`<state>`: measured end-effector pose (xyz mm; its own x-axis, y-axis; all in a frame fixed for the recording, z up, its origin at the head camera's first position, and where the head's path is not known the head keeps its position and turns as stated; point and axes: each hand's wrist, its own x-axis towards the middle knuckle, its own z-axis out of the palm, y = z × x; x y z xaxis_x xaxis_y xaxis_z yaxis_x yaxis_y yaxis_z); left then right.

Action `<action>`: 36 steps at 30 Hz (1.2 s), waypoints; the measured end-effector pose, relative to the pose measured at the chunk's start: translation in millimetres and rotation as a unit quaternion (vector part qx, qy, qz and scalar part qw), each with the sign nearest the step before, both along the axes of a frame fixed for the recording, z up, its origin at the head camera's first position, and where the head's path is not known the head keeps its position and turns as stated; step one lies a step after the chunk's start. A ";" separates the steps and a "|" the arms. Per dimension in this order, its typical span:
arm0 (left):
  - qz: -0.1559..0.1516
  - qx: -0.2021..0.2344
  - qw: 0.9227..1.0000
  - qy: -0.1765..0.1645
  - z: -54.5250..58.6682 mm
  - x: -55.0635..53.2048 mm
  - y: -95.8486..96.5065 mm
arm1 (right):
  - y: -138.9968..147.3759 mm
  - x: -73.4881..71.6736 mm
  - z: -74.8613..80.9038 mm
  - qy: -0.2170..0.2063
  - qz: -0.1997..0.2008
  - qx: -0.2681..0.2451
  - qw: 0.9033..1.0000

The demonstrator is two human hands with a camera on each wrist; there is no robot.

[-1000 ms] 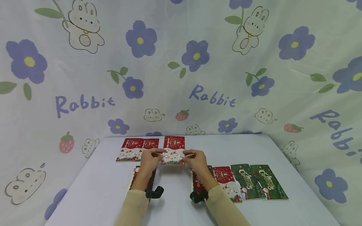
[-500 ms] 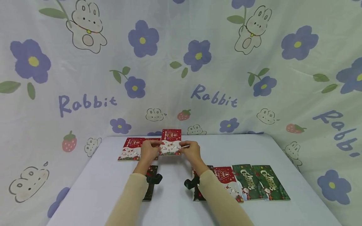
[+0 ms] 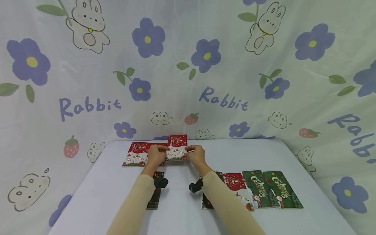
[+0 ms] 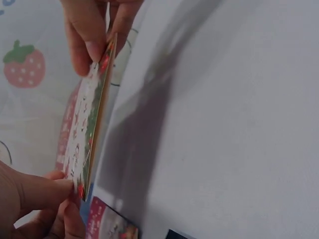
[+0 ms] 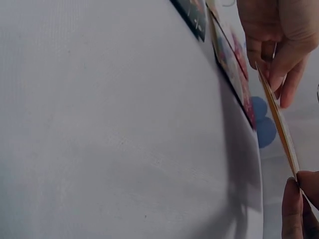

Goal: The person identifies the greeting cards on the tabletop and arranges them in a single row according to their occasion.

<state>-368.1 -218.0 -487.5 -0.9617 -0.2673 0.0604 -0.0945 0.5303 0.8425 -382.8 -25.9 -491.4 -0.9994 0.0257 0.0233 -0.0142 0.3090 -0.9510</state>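
Observation:
My left hand [image 3: 155,155] and right hand [image 3: 196,156] pinch the two side edges of a red and white Christmas booklet [image 3: 177,147] between thumb and fingers. It is tilted up with its printed cover toward me, above the far part of the table. In the left wrist view, the booklet [image 4: 85,129] is seen along its edge, its shadow falling on the cloth. The right wrist view shows the thin tan page edge [image 5: 280,124]. Just left lies a matching red booklet [image 3: 136,153]; another [image 3: 160,144] beside it is mostly hidden by my left hand.
On the white table [image 3: 182,202], a dark booklet [image 3: 154,199] lies partly under my left forearm. To the right runs an overlapping row: a dark booklet [image 3: 206,199], a red one [image 3: 235,184] and two green ones [image 3: 258,187]. A rabbit-print curtain [image 3: 176,78] hangs behind.
Both hands have carried the held booklet away from me and slightly left, closer to the red booklets. Over the last half second it has shifted only a little. The other booklets have stayed put.

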 end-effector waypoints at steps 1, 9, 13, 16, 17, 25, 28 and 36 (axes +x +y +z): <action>0.001 0.001 1.000 -0.003 -1.7 -0.9 -0.3 | -0.7 -0.3 -0.7 -0.001 0.000 0.002 1.000; 0.010 0.013 1.000 -0.026 -10.4 -6.2 -0.4 | -6.2 -3.7 -6.9 -0.012 -0.002 0.019 1.000; 0.012 0.024 0.999 -0.034 -13.1 -6.8 -0.7 | -8.3 -3.8 -7.1 -0.014 -0.001 0.032 0.999; 0.008 0.021 0.999 -0.033 -16.6 -7.5 -1.7 | -9.3 -4.5 -8.7 -0.020 -0.003 0.042 0.999; 0.007 0.016 0.999 -0.029 -17.5 -7.1 -2.0 | -9.6 -4.9 -9.7 -0.022 -0.003 0.045 0.999; -0.004 0.003 1.000 -0.021 -19.8 -4.5 -2.9 | -12.1 -6.4 -15.6 -0.024 -0.005 0.053 0.998; -0.004 0.005 1.000 -0.024 -19.7 -4.3 -3.1 | -12.4 -5.5 -15.8 -0.027 -0.007 0.054 0.998; -0.008 -0.009 0.999 -0.031 -22.2 -6.9 -5.1 | -14.5 -4.1 -15.2 -0.031 0.001 0.049 0.998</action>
<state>-375.0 -223.1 -509.7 -0.9680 -0.2509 0.0043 -0.1382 0.5475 0.8253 -386.8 -40.3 -506.5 -0.9990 0.0237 -0.0373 0.0436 0.4008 -0.9151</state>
